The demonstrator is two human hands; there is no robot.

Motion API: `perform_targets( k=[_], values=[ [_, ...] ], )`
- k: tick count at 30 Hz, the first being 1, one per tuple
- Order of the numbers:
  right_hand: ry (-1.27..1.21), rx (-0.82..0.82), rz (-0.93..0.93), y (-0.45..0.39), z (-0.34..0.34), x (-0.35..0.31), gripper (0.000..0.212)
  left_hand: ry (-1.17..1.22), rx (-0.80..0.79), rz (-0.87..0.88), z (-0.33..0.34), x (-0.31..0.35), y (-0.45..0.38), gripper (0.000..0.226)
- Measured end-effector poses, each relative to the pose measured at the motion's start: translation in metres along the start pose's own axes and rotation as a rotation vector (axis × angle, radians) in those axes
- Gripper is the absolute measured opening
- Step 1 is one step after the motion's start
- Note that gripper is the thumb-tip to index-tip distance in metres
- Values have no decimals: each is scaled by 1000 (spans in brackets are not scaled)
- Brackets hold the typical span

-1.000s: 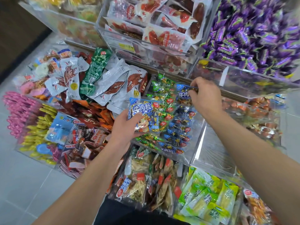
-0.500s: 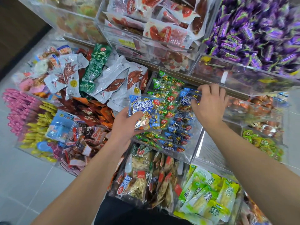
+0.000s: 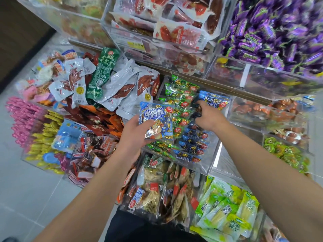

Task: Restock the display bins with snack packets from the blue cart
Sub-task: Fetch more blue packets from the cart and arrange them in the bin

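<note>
My left hand [image 3: 135,135] grips a blue beef-cube snack packet [image 3: 156,119] and holds it over the clear display bin [image 3: 210,159]. That bin holds rows of green packets [image 3: 181,95] on its left and blue packets [image 3: 194,145] on its right. My right hand [image 3: 208,117] reaches into the back of the bin, fingers curled down among the blue packets just below a blue packet [image 3: 214,100] standing at the rear. Whether its fingers hold a packet is hidden. The blue cart is out of view.
Clear bins surround the work: white and green meat packs [image 3: 111,84] at left, red sausage packs [image 3: 174,30] above, purple candies [image 3: 272,32] at upper right, yellow-green packs [image 3: 229,213] at lower right, brown snack packs [image 3: 157,189] in front. Grey floor tiles [image 3: 26,198] lie at left.
My right hand has moved down and left from the bin's back edge into the blue packets. My left hand holds the same packet, nearly unmoved. The camera has shifted slightly.
</note>
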State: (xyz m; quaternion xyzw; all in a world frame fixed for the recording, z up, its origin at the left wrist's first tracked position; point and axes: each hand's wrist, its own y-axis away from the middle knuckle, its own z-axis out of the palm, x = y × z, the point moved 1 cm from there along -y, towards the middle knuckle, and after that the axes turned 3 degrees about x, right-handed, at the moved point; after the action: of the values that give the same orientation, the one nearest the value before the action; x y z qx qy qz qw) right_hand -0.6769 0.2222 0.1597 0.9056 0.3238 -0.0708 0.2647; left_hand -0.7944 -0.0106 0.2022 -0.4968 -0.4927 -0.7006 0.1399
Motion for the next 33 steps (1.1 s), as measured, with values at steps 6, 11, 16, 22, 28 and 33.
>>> perform_targets(
  k=[6, 11, 16, 22, 28, 33],
  values=[
    [-84, -85, -8, -2, -6, -2, 74, -5, -8, -3, 1, 3, 2, 17],
    [-223, -19, -48, 13, -12, 7, 50, 5, -4, 5, 1, 2, 3, 19],
    [-366, 149, -34, 39, -18, 11, 43, -4, -6, 22, 5, 3, 7, 18],
    [-491, 272, -68, 64, -22, 3, 31, -81, -19, 55, 13, 4, 12, 19],
    [-702, 87, -317, 89, -32, -22, 33, -275, -256, 228, 30, 1, 18, 22],
    [-614, 183, -253, 88, -45, -6, 11, -426, -215, 367, 39, 4, 16, 25]
  ],
)
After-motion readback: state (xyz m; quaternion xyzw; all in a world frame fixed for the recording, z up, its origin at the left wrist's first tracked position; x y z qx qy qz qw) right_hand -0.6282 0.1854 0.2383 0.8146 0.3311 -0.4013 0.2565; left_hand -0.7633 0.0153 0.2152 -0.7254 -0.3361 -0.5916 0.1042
